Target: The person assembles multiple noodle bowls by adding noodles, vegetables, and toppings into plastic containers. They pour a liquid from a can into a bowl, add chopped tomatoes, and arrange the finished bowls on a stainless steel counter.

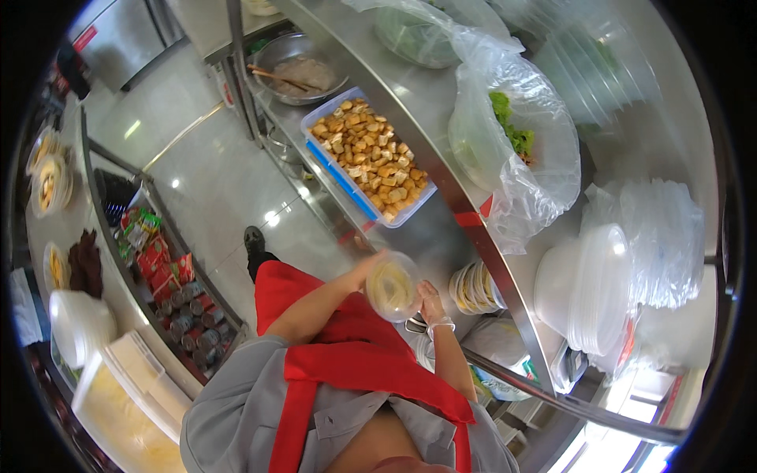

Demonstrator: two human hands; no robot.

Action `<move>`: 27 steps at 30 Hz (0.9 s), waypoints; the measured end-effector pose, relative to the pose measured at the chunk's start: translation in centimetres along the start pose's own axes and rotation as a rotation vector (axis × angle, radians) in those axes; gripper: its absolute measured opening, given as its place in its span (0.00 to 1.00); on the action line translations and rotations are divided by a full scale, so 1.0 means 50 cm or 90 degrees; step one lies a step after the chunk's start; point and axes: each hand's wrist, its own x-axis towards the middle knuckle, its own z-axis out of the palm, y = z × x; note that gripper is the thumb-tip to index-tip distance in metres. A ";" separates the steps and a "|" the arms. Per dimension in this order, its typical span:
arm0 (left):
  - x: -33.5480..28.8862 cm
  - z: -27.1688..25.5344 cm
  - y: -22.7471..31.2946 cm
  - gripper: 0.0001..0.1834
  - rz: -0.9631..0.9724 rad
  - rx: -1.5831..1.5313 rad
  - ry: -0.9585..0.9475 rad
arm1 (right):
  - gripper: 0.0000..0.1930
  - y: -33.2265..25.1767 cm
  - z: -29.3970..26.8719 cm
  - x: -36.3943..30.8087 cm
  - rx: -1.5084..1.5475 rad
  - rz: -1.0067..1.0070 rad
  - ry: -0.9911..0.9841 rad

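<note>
A round clear plastic container (393, 286), with something pale yellow showing in it, is held in front of my red apron. My left hand (371, 268) grips its left side; some of those fingers are hidden behind the container. At its right edge my right hand (430, 303) is closed on the rim, fingers partly out of sight. Just to the right, under the upper shelf, stands a stack of round tubs (475, 288) with yellowish contents. Beyond my hands, a rectangular plastic box (322, 162) with a blue side clip holds many browned cubes.
A metal bowl (268, 57) with pale paste and wooden sticks stands behind the box. The upper steel shelf (394, 85) carries a bagged bowl of greens (516, 134) and stacked white bowls (583, 284). On the left, a counter holds lidded tubs (52, 185) above a lower rack of packets and cans (193, 319).
</note>
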 end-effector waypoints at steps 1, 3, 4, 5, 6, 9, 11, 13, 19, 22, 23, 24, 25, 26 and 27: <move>-0.031 0.003 0.004 0.31 -0.021 -0.049 -0.052 | 0.10 -0.013 0.014 -0.010 -0.093 -0.029 -0.026; -0.110 0.009 0.024 0.32 -0.021 -0.107 -0.093 | 0.09 -0.031 0.054 -0.028 -0.276 -0.033 -0.063; -0.155 0.017 0.029 0.32 -0.030 -0.116 -0.082 | 0.09 -0.038 0.073 -0.042 -0.343 -0.130 -0.080; -0.190 0.023 0.046 0.32 -0.032 -0.121 -0.072 | 0.09 -0.045 0.099 -0.045 -0.431 -0.242 -0.065; -0.217 0.028 0.065 0.32 -0.038 -0.124 -0.062 | 0.09 -0.055 0.125 -0.046 -0.498 -0.380 -0.073; -0.255 0.050 0.092 0.36 -0.035 -0.079 -0.017 | 0.06 -0.098 0.170 -0.061 -0.479 -0.405 -0.069; -0.249 0.053 0.091 0.37 -0.042 -0.080 -0.008 | 0.04 -0.127 0.192 -0.064 -0.489 -0.425 -0.109; -0.230 0.049 0.074 0.39 -0.080 -0.121 0.004 | 0.03 -0.151 0.205 -0.065 -0.559 -0.380 -0.110; -0.193 0.019 0.040 0.34 -0.048 -0.041 -0.046 | 0.05 -0.214 0.185 -0.049 -0.475 -0.516 -0.253; -0.211 0.008 0.069 0.28 -0.032 -0.147 -0.051 | 0.03 -0.252 0.171 -0.028 -0.315 -0.111 -0.367; -0.222 0.001 0.082 0.26 -0.024 -0.052 -0.021 | 0.05 -0.258 0.178 -0.020 -0.252 0.003 -0.380; -0.235 -0.008 0.095 0.24 0.004 0.028 -0.020 | 0.06 -0.264 0.186 -0.012 -0.246 -0.019 -0.426; -0.245 -0.016 0.105 0.22 -0.002 0.138 0.016 | 0.07 -0.265 0.197 -0.008 -0.263 -0.014 -0.446; -0.253 -0.024 0.111 0.20 0.014 0.171 0.002 | 0.08 -0.266 0.208 -0.005 -0.296 -0.002 -0.432; -0.256 -0.035 0.119 0.19 -0.001 0.234 0.025 | 0.10 -0.259 0.220 -0.007 -0.260 -0.055 -0.414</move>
